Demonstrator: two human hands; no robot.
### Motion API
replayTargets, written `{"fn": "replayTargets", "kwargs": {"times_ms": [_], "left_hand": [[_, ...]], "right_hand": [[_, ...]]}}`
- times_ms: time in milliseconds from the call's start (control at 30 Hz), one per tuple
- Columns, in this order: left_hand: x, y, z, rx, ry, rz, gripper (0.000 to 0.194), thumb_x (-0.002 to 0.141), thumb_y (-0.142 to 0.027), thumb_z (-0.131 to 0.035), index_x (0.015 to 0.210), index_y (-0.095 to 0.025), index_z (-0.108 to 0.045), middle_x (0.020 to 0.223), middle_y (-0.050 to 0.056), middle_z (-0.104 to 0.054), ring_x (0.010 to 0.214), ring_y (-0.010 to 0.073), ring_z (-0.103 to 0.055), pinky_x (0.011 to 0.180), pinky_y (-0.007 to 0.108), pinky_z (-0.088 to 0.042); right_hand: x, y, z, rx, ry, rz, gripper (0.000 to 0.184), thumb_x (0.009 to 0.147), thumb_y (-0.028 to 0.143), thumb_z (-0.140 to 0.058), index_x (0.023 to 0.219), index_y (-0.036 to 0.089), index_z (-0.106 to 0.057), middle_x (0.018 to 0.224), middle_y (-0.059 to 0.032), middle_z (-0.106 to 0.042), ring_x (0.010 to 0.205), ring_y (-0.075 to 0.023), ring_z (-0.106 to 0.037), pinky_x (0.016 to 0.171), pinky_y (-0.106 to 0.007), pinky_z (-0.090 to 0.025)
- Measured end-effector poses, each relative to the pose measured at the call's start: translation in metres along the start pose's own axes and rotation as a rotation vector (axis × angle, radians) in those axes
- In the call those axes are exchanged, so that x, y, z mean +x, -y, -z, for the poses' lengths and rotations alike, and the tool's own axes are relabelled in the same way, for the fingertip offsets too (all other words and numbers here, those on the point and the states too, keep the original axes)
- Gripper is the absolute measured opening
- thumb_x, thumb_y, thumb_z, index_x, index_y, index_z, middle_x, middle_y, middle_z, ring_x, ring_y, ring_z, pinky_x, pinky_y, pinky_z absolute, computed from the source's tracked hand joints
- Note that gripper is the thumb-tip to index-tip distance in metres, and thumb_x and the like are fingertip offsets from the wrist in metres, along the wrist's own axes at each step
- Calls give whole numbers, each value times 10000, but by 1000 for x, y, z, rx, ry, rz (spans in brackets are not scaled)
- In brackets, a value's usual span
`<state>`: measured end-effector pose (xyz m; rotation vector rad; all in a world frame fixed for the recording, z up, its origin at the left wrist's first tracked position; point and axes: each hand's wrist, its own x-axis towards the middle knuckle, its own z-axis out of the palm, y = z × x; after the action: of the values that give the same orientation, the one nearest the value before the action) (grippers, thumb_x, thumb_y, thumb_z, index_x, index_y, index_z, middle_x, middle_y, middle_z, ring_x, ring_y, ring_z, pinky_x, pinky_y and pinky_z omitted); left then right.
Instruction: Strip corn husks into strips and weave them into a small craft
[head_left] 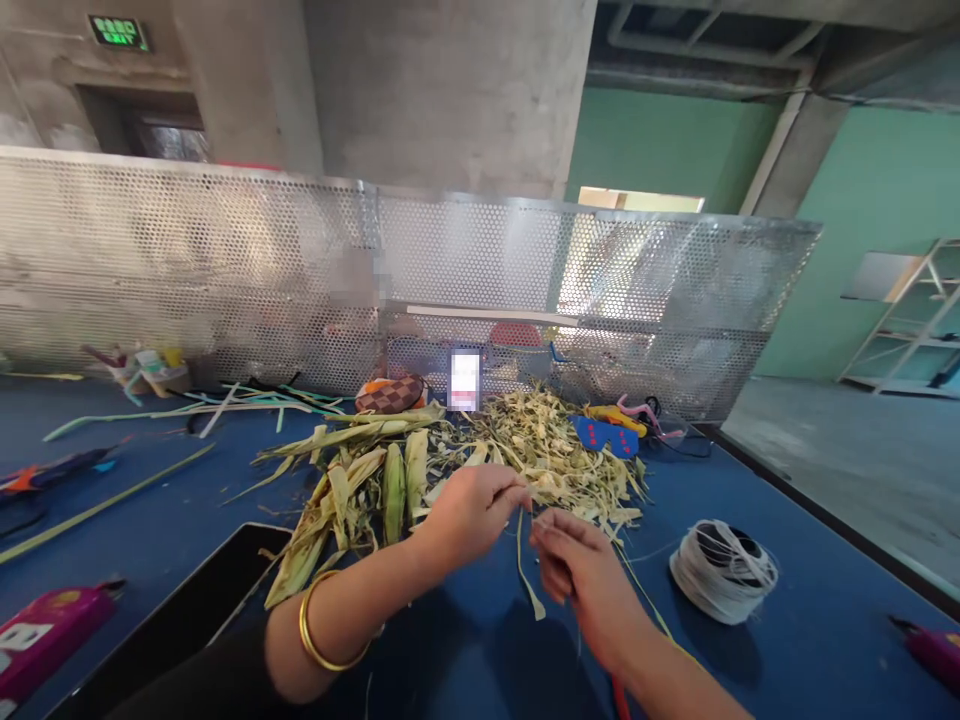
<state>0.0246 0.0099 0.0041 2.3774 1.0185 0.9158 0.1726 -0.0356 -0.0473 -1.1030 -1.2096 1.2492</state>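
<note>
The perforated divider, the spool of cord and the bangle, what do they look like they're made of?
Divider: likely bare metal, shiny, punched with holes.
Cord spool: pale matte fiber or plastic, loose strands showing.
Bangle: gold-coloured metal or plating, glossy highlights.

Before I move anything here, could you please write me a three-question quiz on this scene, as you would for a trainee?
1. Which forearm, left or right, wears the gold bangle?
2. True or false: the coil of pale string sits to the right of the husks.
3. Which lies beside the bangled forearm?
a) a black tray
b) a red bucket
c) a hammer

Key: 1 left; 2 true; 3 a.
</note>
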Motion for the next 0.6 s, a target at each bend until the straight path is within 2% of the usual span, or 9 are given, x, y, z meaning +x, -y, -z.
{"fn": "replayTargets", "kwargs": {"times_ms": [67,133,167,233,300,367,433,500,600], "left_hand": [[-1,4,-5,117,-22,27,223,853,-205,-470,725,-168,-648,712,12,-659,688,124,-585,628,204,-396],[-3,7,-8,258,27,-15,213,846,-197,-472,733,-168,-650,724,27,-666,694,142,-598,620,215,-404],[-4,7,-9,334,80,-65,195,830,-181,-484,730,-168,-651,724,35,-667,690,152,-601,613,222,-407],[-6,6,-9,432,229,-218,153,776,-131,-521,703,-171,-650,727,44,-670,691,168,-606,607,233,-414],[-8,2,-5,350,395,-389,155,752,-94,-536,688,-181,-648,759,36,-682,718,163,-611,630,227,-422],[-7,-3,2,91,492,-468,185,797,-103,-510,721,-192,-653,793,15,-690,752,129,-611,679,197,-422],[-5,-7,8,-128,460,-397,202,844,-147,-480,747,-181,-654,774,12,-676,735,104,-596,693,176,-415],[-2,-8,11,-219,353,-256,217,861,-176,-460,761,-162,-651,731,7,-646,690,94,-565,666,175,-406],[1,-5,9,-221,234,-72,214,849,-177,-453,758,-149,-645,661,-17,-587,634,92,-512,616,183,-383]], "right_hand": [[-10,3,-4,-352,-90,283,251,817,371,-496,631,203,-475,497,54,-363,442,-98,-336,441,-231,-264],[-16,11,-2,-683,-103,569,216,853,276,-455,655,196,-492,616,7,-453,550,-121,-412,520,-247,-294],[-18,16,2,-800,-77,659,209,862,234,-435,667,194,-501,654,-7,-472,584,-128,-426,543,-253,-294],[-16,27,13,-914,22,694,215,867,190,-418,671,191,-508,668,-11,-478,594,-130,-424,546,-258,-281],[-10,35,25,-862,155,562,213,855,202,-458,647,191,-505,637,5,-471,586,-123,-420,535,-248,-279],[-3,38,35,-650,237,346,221,814,265,-545,610,187,-511,557,34,-435,526,-105,-383,495,-236,-263],[5,34,39,-290,228,116,239,769,342,-605,606,183,-534,478,62,-385,439,-79,-313,438,-228,-223],[10,25,36,85,172,-54,249,682,354,-687,591,177,-538,430,87,-345,387,-52,-229,400,-220,-173],[12,10,22,315,135,-132,253,597,336,-747,618,160,-567,440,107,-296,392,-36,-194,392,-205,-162]]}}
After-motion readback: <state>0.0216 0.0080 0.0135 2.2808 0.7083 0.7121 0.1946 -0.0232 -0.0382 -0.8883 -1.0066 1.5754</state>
